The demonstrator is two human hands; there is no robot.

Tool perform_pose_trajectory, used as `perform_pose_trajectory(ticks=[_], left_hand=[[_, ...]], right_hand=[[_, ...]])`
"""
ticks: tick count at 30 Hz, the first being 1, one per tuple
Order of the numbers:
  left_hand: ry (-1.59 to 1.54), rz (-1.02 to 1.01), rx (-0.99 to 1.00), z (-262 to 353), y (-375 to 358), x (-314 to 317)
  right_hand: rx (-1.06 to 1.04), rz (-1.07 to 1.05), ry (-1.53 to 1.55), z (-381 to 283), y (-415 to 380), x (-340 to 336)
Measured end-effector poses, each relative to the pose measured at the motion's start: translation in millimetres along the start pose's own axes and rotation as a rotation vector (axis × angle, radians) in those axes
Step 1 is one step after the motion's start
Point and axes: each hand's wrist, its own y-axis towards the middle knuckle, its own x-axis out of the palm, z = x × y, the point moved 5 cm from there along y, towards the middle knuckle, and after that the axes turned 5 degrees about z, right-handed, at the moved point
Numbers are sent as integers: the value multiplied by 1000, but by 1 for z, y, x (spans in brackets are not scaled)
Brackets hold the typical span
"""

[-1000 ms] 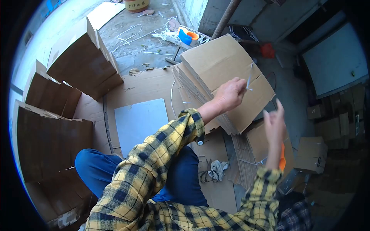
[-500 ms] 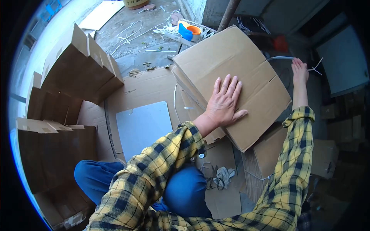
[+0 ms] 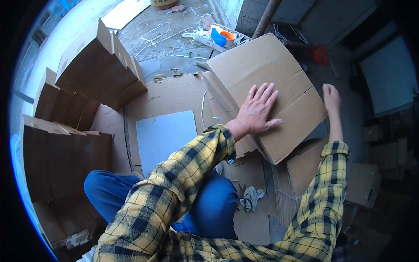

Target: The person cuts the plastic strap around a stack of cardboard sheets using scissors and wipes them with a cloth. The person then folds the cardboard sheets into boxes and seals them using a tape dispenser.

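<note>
One pale sheet (image 3: 167,135) lies between cartons (image 3: 104,72) and the cardboard stack (image 3: 288,102).

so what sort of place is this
Probably a makeshift workspace for handling cardboard: there's a stack of cardboard under the left hand, more brown cardboard at the left, and scissors lying low by the knee.

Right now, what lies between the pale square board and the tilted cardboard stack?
A thin white strip and some floor cardboard lie between the pale board and the cardboard stack, in the head view.
</note>
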Motion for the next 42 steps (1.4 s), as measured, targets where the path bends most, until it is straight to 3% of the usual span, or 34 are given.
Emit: perform_pose_trajectory(ticks=[1, 3, 4, 6, 8, 9, 11, 13, 15, 16, 19, 22, 24, 25, 27, 29, 30, 32, 34, 35, 36, 37, 39, 41, 42], left_hand=[[-56, 52, 5, 0, 0, -9], [-78, 255, -73, -5, -19, -31], [-71, 256, -75, -8, -34, -37], [-121, 337, -387, -31, -74, -52], [-328, 187, -615, -53, -108, -42], [-332, 191, -616, -55, -117, -51], [-603, -181, -801, -56, -138, -45], [-699, -260, -803, -60, -163, -46], [-834, -415, -839, -56, -186, -63], [-811, -493, -766, -54, -195, -77], [-1016, -588, -903, -36, -234, -110], [-1268, -600, -932, -12, -270, -128], [-1024, -358, -880, 5, -274, -158], [-991, -347, -855, 15, -275, -168], [-748, -228, -763, 34, -271, -184], [-668, -212, -722, 42, -272, -184], [-627, -131, -666, 42, -274, -183], [-595, -62, -599, 43, -273, -187], [-583, -69, -609, 42, -273, -192], [-592, -92, -622, 41, -273, -193], [-563, -96, -610, 39, -276, -195], [-557, -86, -592, 36, -278, -195], [-572, -84, -630, 31, -283, -193], [-592, -78, -643, 28, -282, -193], [-597, -73, -649, 27, -283, -192]], right_hand=[[-66, -75, 7, -15, -4, 14], [121, -386, 49, -27, -21, 47], [81, -299, -135, -39, -35, 41], [86, -299, -114, -39, -39, 41], [87, -297, -101, -41, -41, 41], [102, -308, -130, -42, -41, 41], [125, -316, -166, -43, -40, 36], [39, -73, -159, -60, -43, 21], [-61, 88, 102, -86, -54, -4], [-50, 38, 300, -111, -77, -23], [11, -262, 874, -164, -178, -54], [148, -578, 895, -157, -287, -49], [344, -780, 904, -126, -364, -19], [469, -875, 874, -106, -401, -4], [505, -1046, 636, -51, -475, 42], [408, -942, 287, 5, -534, 89], [407, -942, 296, 18, -556, 110], [498, -600, -74, 47, -572, 130], [741, -624, -140, 52, -583, 140], [817, -823, -263, 82, -608, 173], [954, -875, -121, 78, -615, 175], [973, -694, 240, 159, -687, 249], [974, -718, 310, 89, -632, 180], [764, -596, 107, 38, -604, 128], [543, -490, -89, 24, -595, 109]])
